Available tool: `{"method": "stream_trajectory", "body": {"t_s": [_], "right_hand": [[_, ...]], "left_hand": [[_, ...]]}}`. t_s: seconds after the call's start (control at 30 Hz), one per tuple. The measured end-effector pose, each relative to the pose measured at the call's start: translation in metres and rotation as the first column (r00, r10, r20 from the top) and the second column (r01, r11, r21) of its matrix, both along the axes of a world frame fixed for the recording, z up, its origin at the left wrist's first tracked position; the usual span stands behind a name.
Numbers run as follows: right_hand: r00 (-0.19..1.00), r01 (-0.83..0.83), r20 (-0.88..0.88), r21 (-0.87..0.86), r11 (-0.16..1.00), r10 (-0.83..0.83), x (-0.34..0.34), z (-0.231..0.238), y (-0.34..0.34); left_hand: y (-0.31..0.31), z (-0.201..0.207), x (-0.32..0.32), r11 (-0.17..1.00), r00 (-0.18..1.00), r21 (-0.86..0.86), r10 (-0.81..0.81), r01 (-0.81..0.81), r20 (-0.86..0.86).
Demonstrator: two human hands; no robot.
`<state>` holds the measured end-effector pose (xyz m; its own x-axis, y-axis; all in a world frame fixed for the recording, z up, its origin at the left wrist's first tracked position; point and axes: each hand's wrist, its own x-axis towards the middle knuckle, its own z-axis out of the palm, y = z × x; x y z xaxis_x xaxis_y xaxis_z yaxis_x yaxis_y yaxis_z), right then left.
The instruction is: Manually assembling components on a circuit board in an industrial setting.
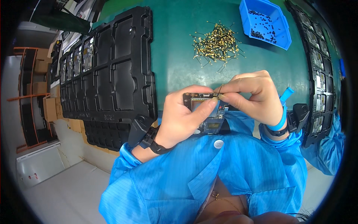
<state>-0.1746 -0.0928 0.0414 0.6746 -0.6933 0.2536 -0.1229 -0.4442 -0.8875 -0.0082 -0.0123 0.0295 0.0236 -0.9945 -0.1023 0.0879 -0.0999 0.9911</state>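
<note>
1. The person's left hand is closed around a flat rectangular circuit board in a dark frame, its thumb lying across the face and the fingers behind.
2. That board is held up just in front of the chest, over the near side of a smooth green table surface.
3. The right hand has thumb and forefinger pinched together at the board's upper edge, close to the left thumb tip. A short thin wire pokes up there, seemingly gripped; I can't make out its lower end.
4. Beyond the hands lies a loose heap of short black cables with gold-coloured ends.
5. Right of the heap sits an open blue plastic bin with small black round pieces scattered inside.
6. On the left stands a black moulded plastic tray, several circuit boards in its far-left pockets; another black tray, on the right, also carries boards.
7. A bright blue band circles the right wrist.
</note>
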Motion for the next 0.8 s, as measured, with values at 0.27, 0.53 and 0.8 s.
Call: {"method": "stream_trajectory", "body": {"t_s": [0.27, 0.53, 0.8], "right_hand": [[0.999, 0.04, -0.016, -0.051, 0.998, -0.041, 0.001, -0.001, 0.005], [0.993, 0.02, 0.107, 0.296, 0.955, -0.053, -0.003, -0.01, 0.001], [0.916, -0.19, 0.396, 0.289, 0.938, 0.063, 0.02, -0.031, -0.016]], "left_hand": [[0.0, 0.0, 0.001, 0.999, 1.0, 0.051, 0.005, -0.003, -0.028], [-0.004, -0.013, 0.009, 0.999, 0.992, -0.002, 0.045, -0.045, -0.121], [-0.022, -0.009, 0.012, 0.976, 0.765, 0.214, 0.105, 0.043, -0.635]]}}
